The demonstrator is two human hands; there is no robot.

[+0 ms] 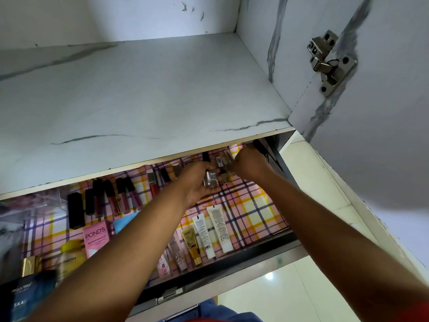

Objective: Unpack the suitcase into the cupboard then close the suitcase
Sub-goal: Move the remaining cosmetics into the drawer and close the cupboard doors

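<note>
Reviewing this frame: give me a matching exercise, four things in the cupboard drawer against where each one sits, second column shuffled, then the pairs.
Things:
1. Pond's box
2. white tubes
3. lip gloss row
4. small clear bottle

Places:
A. held by the left hand, back right of the drawer
B. front left, on the checked liner
C. lying right of the left forearm
D. back left, under the shelf edge

Pairs: 1-B, 2-C, 3-D, 4-A

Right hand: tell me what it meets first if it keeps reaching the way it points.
Probably the drawer's dark back corner, just beyond the right hand; depth is unclear.
</note>
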